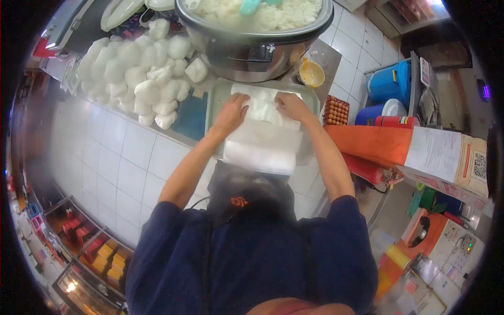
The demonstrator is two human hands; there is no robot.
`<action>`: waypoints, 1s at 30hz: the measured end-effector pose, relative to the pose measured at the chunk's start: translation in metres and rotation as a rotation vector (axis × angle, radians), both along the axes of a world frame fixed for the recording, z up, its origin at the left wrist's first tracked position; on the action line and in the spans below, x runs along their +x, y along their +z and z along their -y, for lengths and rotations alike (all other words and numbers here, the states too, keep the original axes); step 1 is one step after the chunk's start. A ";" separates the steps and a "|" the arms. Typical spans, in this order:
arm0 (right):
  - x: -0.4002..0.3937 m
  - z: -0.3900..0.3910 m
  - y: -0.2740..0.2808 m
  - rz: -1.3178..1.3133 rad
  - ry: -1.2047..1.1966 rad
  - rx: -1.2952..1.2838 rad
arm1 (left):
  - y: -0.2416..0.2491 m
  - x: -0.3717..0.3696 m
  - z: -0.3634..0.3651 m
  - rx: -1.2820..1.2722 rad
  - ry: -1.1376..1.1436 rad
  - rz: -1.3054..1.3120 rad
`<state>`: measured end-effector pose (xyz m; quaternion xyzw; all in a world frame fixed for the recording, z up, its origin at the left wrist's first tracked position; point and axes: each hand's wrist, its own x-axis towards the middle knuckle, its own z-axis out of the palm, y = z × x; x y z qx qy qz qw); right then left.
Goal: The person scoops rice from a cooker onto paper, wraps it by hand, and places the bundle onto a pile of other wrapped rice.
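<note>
left hand (231, 113) and right hand (292, 106) press, fingers spread flat and gripping nothing, on the far end of a white sheet (265, 131) whose long axis runs near-to-far across the tray (212, 113), between both hands.

White plastic sheets (262, 139) on grey tray (212, 105), white rice bundles (142, 73), yellow bowl (312, 73), blue bucket (389, 84).

A stack of thin, clear plastic bags (265, 137) lies flat on the metal tray (214, 105), its near end hanging over the counter edge. One bag on top looks puffed with white rice.
</note>
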<state>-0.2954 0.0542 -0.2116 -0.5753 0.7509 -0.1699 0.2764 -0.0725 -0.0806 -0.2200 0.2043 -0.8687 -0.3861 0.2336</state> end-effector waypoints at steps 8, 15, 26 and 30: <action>0.002 -0.027 0.047 0.086 0.153 -0.072 | 0.032 -0.002 0.037 -0.248 -0.375 0.199; 0.035 -0.017 0.028 -0.233 0.262 0.049 | 0.010 0.042 -0.058 -0.344 -0.482 0.003; 0.118 -0.075 0.026 -0.341 0.044 -0.334 | -0.018 0.030 -0.083 -0.427 -0.421 0.179; 0.137 -0.091 0.005 -0.313 -0.086 -0.355 | -0.040 0.034 -0.071 -0.392 -0.492 0.216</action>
